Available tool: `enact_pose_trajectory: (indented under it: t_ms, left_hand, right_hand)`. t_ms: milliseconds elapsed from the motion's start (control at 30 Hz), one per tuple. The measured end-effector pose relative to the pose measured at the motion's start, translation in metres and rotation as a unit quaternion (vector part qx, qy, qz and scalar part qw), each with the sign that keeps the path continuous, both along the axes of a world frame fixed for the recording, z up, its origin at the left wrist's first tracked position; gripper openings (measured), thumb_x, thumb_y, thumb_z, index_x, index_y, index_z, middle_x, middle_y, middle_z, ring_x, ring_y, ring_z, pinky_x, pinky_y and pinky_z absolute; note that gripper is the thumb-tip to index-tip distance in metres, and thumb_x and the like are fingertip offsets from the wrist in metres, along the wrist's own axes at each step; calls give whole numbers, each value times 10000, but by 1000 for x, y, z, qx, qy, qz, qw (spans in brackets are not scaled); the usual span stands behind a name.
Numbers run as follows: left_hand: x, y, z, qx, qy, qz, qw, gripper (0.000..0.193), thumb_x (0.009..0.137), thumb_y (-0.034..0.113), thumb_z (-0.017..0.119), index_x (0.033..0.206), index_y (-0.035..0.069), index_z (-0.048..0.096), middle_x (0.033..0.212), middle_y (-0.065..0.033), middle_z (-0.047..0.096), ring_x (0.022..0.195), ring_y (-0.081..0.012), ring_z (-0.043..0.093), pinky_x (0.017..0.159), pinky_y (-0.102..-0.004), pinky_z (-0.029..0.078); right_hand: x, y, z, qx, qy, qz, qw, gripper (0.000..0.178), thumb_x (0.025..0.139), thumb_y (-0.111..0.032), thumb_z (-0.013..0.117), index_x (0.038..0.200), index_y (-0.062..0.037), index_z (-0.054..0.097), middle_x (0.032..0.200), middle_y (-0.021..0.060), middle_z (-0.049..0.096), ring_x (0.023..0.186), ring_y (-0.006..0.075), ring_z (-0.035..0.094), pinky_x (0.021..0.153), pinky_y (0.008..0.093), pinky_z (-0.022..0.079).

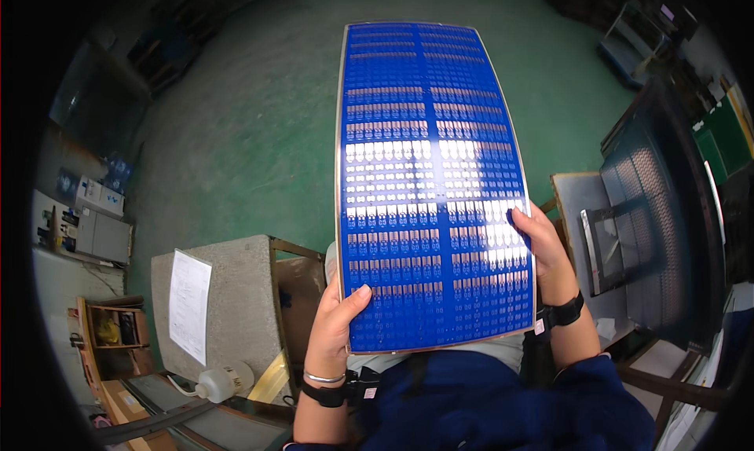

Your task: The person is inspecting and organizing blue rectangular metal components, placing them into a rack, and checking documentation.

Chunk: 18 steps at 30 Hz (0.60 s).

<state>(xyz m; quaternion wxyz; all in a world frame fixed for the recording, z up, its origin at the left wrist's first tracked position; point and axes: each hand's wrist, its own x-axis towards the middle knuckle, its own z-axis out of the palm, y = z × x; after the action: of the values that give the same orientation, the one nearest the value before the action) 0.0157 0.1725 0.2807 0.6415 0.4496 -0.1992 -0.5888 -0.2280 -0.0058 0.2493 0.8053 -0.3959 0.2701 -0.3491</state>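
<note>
Between my two hands I hold a large blue printed circuit board panel [436, 254], covered in rows of small repeated copper-coloured patterns. Bright light reflects off its middle. My left hand [336, 317] grips the lower left edge, its thumb on the face. Higher up on the right edge, my right hand [543, 239] is closed the same way, thumb on top. The fingers of both hands are hidden behind the panel. Its far end tilts away over the green floor.
To the left stands a grey bench [243, 286] with a white paper sheet [190, 306] on it. A plastic squeeze bottle [224, 382] sits near its front. At the right is a large black rack [667, 215] beside a board. A trolley [632, 42] stands far right.
</note>
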Motion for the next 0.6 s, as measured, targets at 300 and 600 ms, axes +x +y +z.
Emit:
enact_pose_trajectory:
  t_ms: [300, 600]
  left_hand:
    - [10, 5, 100, -124, -348, 139, 919, 435, 929, 242, 471, 1273, -22, 445, 1210, -174, 525, 1069, -252, 529, 903, -386, 450]
    - [-5, 67, 143, -320, -188, 70, 926, 332, 882, 193, 544, 1185, 57, 530, 1208, -70, 541, 990, -203, 560, 888, -393, 435]
  right_hand:
    - [-27, -2, 13, -61, 17, -84, 994, 390, 900, -192, 536, 1210, 24, 440, 1067, 134, 597, 902, 178, 624, 764, 290, 531]
    - [-38, 0, 12, -60, 13, -147, 987, 385, 899, -166, 523, 1214, 41, 441, 1060, 141, 602, 898, 169, 621, 781, 275, 519]
